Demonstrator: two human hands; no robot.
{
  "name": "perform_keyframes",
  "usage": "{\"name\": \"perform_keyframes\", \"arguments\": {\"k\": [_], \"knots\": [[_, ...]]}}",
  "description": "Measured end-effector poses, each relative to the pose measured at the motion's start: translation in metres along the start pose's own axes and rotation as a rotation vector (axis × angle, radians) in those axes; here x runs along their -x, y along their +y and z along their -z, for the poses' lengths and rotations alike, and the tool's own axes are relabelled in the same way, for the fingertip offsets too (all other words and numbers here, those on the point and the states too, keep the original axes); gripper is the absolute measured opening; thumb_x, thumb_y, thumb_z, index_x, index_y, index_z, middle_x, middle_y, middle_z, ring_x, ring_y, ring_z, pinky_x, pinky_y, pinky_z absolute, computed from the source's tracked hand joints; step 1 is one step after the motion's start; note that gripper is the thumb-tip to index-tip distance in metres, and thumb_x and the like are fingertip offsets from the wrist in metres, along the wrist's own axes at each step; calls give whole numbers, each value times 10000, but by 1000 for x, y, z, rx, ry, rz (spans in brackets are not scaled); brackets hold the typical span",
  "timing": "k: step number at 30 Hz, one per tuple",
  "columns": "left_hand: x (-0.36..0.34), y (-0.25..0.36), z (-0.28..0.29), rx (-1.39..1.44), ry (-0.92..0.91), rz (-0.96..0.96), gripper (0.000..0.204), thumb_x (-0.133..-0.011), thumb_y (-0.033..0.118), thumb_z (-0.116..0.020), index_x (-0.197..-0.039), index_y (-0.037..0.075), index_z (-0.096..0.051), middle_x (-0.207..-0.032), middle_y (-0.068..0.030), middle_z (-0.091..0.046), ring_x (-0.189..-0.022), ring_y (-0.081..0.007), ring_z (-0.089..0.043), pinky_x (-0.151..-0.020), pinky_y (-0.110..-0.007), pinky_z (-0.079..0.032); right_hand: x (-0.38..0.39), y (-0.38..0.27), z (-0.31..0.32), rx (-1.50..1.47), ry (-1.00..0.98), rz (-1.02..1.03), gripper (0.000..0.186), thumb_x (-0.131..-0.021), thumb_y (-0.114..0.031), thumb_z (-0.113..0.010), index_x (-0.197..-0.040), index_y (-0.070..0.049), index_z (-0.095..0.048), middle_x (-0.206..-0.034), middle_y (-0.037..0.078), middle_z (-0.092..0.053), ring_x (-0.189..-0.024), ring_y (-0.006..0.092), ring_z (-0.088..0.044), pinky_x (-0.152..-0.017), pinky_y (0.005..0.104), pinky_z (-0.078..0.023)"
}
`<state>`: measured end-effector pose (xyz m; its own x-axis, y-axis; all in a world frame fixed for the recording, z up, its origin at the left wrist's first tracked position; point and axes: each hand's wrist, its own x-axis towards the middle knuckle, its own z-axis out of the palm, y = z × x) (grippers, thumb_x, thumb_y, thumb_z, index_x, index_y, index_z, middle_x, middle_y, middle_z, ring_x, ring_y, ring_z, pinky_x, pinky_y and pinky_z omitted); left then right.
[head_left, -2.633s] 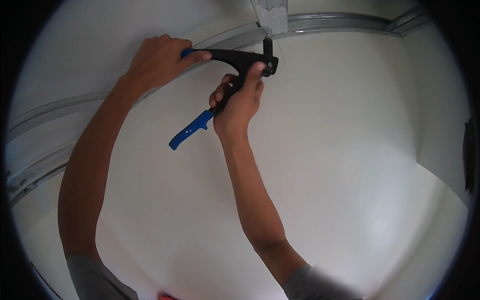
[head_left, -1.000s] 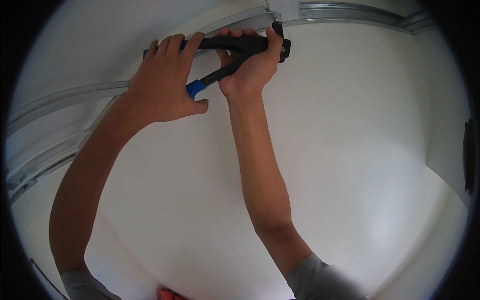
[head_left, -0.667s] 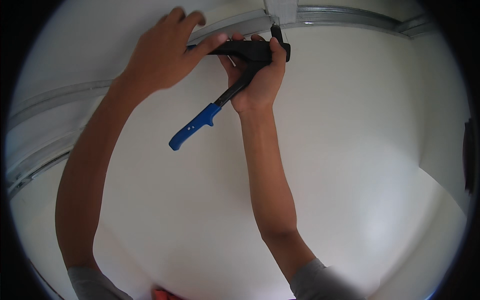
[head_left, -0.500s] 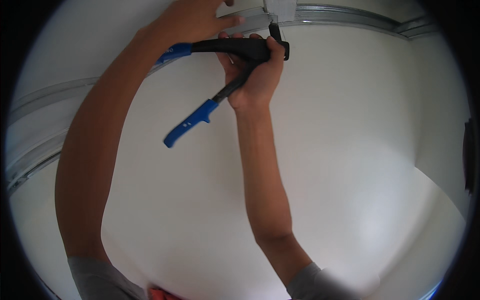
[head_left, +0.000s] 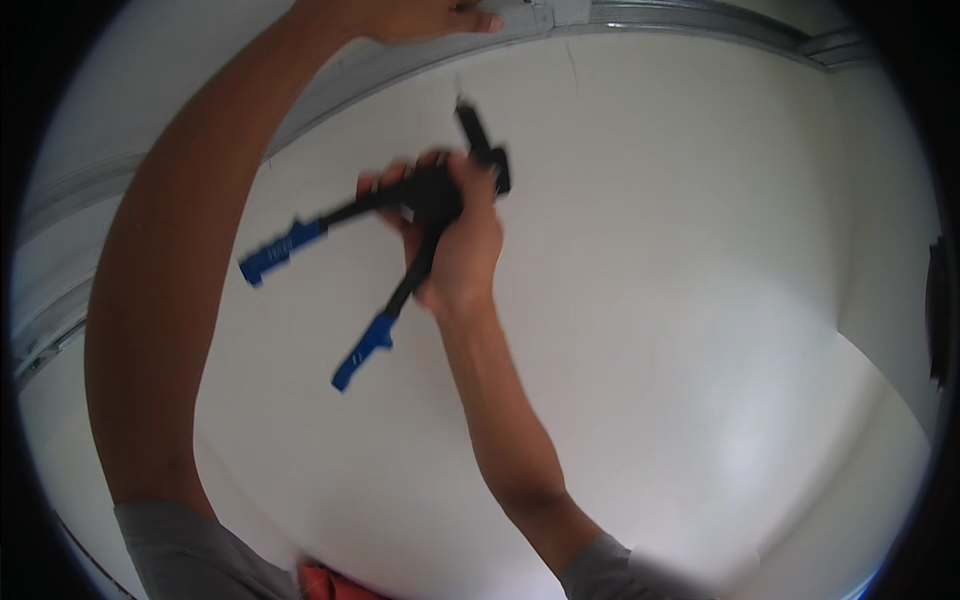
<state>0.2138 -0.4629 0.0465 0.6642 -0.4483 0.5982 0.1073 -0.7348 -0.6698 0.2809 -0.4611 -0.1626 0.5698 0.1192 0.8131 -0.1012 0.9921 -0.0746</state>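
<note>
Blue-handled tool (head_left: 436, 195), inside right grip (head_left: 466, 238), handles (head_left: 284, 252) leftward

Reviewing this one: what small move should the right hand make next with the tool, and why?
Probably ease the tool a little lower: its nose points up toward the left hand, which is by the rail and partly out of frame. The right hand alone holds the tool, so lowering it should give the left hand room.

Black hand riveter (head_left: 437, 190), blue-gripped handles (head_left: 363, 352) spread
</note>
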Motion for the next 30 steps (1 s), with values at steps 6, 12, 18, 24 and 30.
{"name": "perform_keyframes", "arguments": {"k": [6, 12, 18, 24, 30], "knots": [[-4, -22, -44, 65, 467, 35, 538, -1025, 497, -561, -1123, -22, -667, -1062, -223, -708, -976, -365, -680, -872, -461, -523, 43, 16, 68, 4, -90, 18, 313, -1033, -346, -516, -1052, -40, -579, -955, 188, -653, -1027, 370, -656, -1014, 546, -505], [11, -123, -122, 165, 493, 2, 450, -951, 422, -693, -1097, -3, -663, -1015, -192, -701, -917, -349, -678, -824, -456, -534, 73, 53, 124, 219, -27, -28, 304, -972, -235, -600, -1135, 21, -588, -1005, 226, -650, -1067, 398, -647, -1041, 660, -468], [-48, -245, -75, 124, 577, 63, 443, -919, 411, -733, -1080, 4, -666, -1008, -181, -708, -918, -334, -684, -806, -460, -533, 72, 36, 62, 494, 148, -30, 329, -933, -253, -633, -1131, 10, -628, -980, 252, -689, -1046, 470, -662, -1001, 646, -474], [-92, -295, -61, 134, 704, 144, 446, -889, 405, -770, -1099, 17, -704, -1022, -179, -743, -966, -325, -702, -823, -463, -537, 80, 56, 37, 623, 609, -61, 310, -876, -249, -650, -1065, -5, -632, -900, 211, -681, -938, 409, -679, -965, 662, -494], [-103, -291, -93, 183, 560, 132, 444, -865, 379, -785, -1090, 0, -733, -1042, -223, -734, -954, -367, -708, -829, -459, -552, 95, 59, 66, 640, 647, -46, 314, -869, -258, -662, -1059, -10, -631, -895, 218, -693, -917, 403, -691, -962, 646, -509]]}}
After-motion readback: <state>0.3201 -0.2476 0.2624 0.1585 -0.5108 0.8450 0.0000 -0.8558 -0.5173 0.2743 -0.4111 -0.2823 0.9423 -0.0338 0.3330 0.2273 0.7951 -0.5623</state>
